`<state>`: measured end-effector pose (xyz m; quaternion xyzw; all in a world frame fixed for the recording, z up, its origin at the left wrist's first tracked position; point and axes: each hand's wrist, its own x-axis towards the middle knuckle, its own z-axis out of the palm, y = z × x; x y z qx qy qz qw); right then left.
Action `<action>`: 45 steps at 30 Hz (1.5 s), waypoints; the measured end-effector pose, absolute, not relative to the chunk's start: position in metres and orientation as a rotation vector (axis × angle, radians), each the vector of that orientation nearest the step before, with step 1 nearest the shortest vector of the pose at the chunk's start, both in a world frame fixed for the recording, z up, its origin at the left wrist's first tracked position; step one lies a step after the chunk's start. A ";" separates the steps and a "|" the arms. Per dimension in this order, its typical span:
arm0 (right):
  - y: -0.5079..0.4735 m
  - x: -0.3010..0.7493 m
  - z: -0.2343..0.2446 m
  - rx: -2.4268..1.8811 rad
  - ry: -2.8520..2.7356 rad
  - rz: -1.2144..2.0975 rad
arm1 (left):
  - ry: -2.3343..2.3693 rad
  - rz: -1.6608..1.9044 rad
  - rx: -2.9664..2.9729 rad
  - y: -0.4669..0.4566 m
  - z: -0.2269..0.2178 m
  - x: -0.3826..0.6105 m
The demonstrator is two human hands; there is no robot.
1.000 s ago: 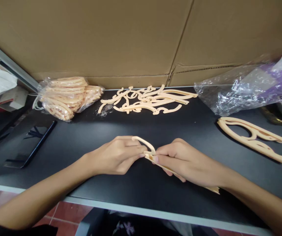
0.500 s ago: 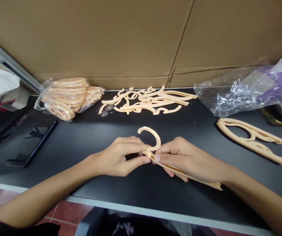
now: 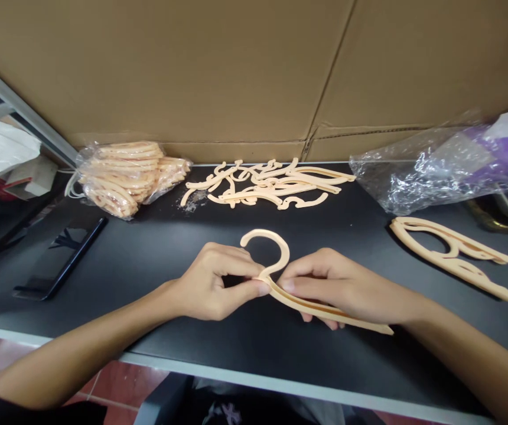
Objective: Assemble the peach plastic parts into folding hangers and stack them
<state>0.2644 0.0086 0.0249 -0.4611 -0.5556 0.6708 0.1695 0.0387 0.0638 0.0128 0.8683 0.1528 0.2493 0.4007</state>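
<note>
A cream plastic clothes hanger piece [image 3: 283,251] is held between both hands over the black tabletop, its curved hook pointing up and its long arm slanting down to the right. My left hand [image 3: 222,280] pinches it at the base of the hook with thumb and forefinger. Fingers of my right hand [image 3: 347,283] close around the long arm just right of that joint; part of the arm is hidden behind them. Beyond the hands lies a loose pile of cream hanger parts [image 3: 276,186]. To the right rests a folded cream hanger [image 3: 417,239] with its two arms side by side.
A clear bag of hanger parts [image 3: 121,177] sits at the back left, with a dark phone [image 3: 63,260] nearer the edge. Crumpled clear plastic [image 3: 396,177] lies at the back right. Cardboard [image 3: 192,71] stands behind the black table [image 3: 156,348].
The hanger piece has turned in my fingers, so its hook shows wider and more face-on and its arm shows more of its curved side. Both hands keep their grip.
</note>
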 end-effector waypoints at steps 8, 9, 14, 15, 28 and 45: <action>0.017 0.281 0.024 -1.265 -1.507 1.495 | 0.796 0.975 1.727 0.083 0.017 0.033; 0.018 0.281 0.021 -1.277 -1.478 1.411 | 0.807 1.026 1.636 0.085 0.016 0.034; 0.020 0.274 0.011 -1.258 -1.394 1.440 | 0.701 0.976 1.315 0.084 0.010 0.039; 0.020 0.272 0.010 -1.250 -1.397 1.463 | 0.668 0.938 1.291 0.083 0.009 0.040; 0.016 0.267 0.008 -1.137 -1.421 1.531 | 0.349 0.549 1.539 0.078 0.024 0.037; 0.042 0.294 -0.031 -1.717 -2.134 -0.052 | 0.887 1.059 2.030 0.081 0.024 0.026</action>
